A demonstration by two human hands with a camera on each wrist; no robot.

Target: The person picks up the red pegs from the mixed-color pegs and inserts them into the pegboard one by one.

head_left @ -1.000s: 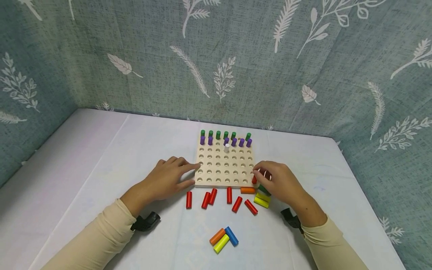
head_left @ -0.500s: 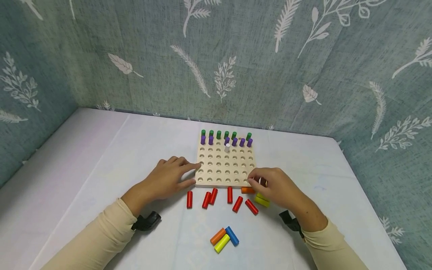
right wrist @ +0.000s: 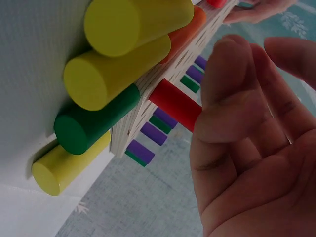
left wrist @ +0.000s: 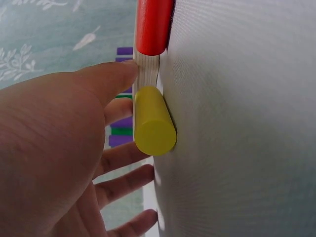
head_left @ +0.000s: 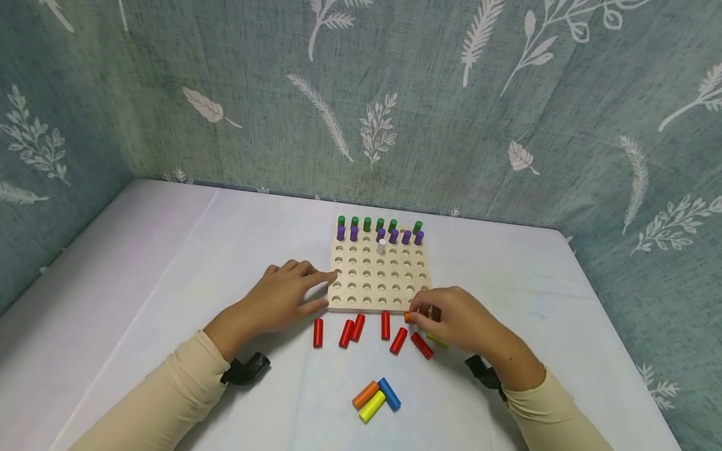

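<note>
A green cloth (head_left: 254,113) printed with white leaves backs a white worktop (head_left: 271,232), where a person's forearms, in a beige left sleeve (head_left: 163,394) and right sleeve (head_left: 553,410), angle inward from the near left and near right. Between the two hands sits a pale, holed board (head_left: 372,308). The left hand (head_left: 276,297) lies with fingers apart, forefinger on the board's left edge and thumb at its near left corner. The right hand (head_left: 454,319) bends over the near right corner, thumb and forefinger together. In the right wrist view a red peg (right wrist: 177,106) stands at the board, its upper end behind those digits; whether they clamp it cannot be told. An orange peg (head_left: 407,317) shows at their tips, beside the near edge. Six green pegs (head_left: 367,224) and six purple pegs (head_left: 393,237) fill most of the far two rows, a white peg (head_left: 381,246) just nearer. Six loose red pegs (head_left: 385,326) lie along the near side.
</note>
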